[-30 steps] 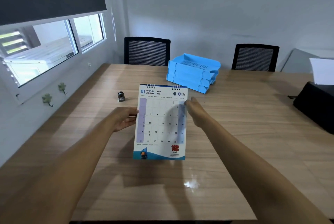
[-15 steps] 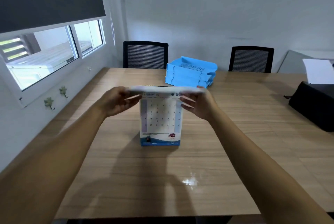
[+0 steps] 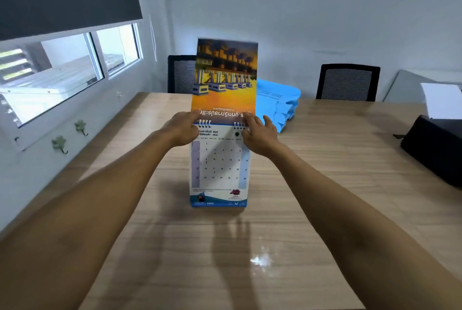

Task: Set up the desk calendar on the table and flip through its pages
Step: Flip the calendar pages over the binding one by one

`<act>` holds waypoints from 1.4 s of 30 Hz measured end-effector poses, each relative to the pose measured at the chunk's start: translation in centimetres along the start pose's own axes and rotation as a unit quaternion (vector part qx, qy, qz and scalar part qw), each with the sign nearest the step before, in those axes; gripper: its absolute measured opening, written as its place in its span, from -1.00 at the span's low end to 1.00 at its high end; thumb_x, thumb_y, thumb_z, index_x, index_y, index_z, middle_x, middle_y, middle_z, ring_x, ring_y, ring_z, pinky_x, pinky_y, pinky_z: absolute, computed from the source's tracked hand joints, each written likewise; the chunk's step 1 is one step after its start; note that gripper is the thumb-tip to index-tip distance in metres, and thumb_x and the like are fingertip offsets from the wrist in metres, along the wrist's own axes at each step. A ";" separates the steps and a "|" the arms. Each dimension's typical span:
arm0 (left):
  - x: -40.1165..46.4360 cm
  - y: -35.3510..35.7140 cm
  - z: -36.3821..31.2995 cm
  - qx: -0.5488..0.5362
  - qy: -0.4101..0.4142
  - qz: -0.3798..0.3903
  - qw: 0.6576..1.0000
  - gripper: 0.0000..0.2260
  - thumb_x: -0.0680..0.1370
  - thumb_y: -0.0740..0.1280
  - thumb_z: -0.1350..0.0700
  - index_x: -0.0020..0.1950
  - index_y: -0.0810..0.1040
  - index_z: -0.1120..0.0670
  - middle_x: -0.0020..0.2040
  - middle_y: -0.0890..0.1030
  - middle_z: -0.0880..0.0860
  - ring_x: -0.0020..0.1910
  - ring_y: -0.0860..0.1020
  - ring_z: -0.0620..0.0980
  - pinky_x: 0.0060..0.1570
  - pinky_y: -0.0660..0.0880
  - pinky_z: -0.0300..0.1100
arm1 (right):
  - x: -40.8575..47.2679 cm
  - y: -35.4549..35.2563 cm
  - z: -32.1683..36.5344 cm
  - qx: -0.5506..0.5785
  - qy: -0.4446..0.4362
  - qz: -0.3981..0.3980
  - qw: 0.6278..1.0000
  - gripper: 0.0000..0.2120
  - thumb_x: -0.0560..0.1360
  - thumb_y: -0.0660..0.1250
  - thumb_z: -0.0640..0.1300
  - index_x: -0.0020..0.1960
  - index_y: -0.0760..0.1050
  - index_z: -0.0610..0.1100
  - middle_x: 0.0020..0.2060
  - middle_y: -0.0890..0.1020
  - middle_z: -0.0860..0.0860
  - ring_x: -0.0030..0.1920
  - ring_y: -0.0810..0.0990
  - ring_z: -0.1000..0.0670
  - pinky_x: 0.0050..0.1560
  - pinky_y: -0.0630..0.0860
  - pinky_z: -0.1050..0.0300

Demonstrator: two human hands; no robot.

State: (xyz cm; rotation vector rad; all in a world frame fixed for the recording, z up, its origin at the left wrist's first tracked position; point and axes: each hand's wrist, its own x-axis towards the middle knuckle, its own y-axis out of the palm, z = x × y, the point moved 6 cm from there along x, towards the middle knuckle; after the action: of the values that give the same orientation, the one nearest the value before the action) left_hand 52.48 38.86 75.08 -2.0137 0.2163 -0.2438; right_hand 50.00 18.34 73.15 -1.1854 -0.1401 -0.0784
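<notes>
nearest the camera is bare tabletop [image 3: 225,272], glossy, crossed by both forearms reaching forward. a little further out the desk calendar [image 3: 220,169] stands upright on its blue bottom edge, roughly centred between the arms, with the february grid facing the person.

at its top edge, both hands meet the wire binding [image 3: 221,124]. the left hand [image 3: 182,129] sits at the left end of the binding, fingers curled against the base of the raised page; the right hand [image 3: 260,134] sits at the right end, fingers spread and lying over the top corner. each grip is partly closed around the top of the calendar (whether the thumbs pinch the raised sheet or only steady the stand behind it, i cannot tell).

above the hands the flipped page [image 3: 225,77] stands almost vertical, its orange sunset picture and upside-down text facing the person. its long axis runs straight up from the binding, so the hinge line lies across, left to right, directly under both hands, which are about equally near to it. my judgement: the page is mid-turn and needs to tip away, over the binding, to fall behind the stand.

beyond it lie the blue paper trays [image 3: 280,104], partly hidden, then two black chairs [image 3: 347,82] against the wall.
</notes>
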 end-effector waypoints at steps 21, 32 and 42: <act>-5.6 8.7 3.0 -0.380 -0.181 0.080 0.903 -0.35 0.36 0.16 0.19 0.48 0.20 0.03 0.44 0.38 0.03 0.41 0.34 0.10 0.41 0.28 0.12 | -4.3 9.3 -2.2 0.482 0.226 0.096 0.841 -0.58 0.48 0.10 -0.18 0.33 0.19 -0.12 0.28 0.43 -0.17 0.22 0.48 -0.20 0.30 0.44 -0.21; -5.3 4.3 3.4 -0.266 -0.202 0.007 0.942 -0.87 0.50 0.29 0.15 -0.21 0.49 0.17 -0.20 0.59 0.15 -0.31 0.57 0.04 -0.21 0.55 -0.16 | -6.1 3.9 -2.9 0.380 0.228 -0.050 0.895 -0.77 0.53 0.22 -0.08 -0.03 0.54 -0.23 -0.20 0.53 -0.06 -0.21 0.46 -0.01 -0.12 0.46 0.07; -4.2 -0.9 1.3 -0.621 -0.152 0.037 0.768 -0.69 0.63 0.12 -0.04 0.15 0.54 0.10 0.16 0.62 0.03 -0.04 0.62 0.00 -0.26 0.60 -0.24 | -3.8 -1.7 -0.9 0.704 0.164 0.027 0.691 -0.68 0.61 0.01 0.02 0.02 0.51 -0.06 -0.09 0.63 0.00 -0.07 0.61 -0.06 -0.08 0.54 0.08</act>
State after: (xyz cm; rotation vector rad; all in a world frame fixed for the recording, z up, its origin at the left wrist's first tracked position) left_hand 48.81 41.46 74.98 -3.3093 0.2836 0.4201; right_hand 46.08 16.80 73.81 0.4041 0.1603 -0.0979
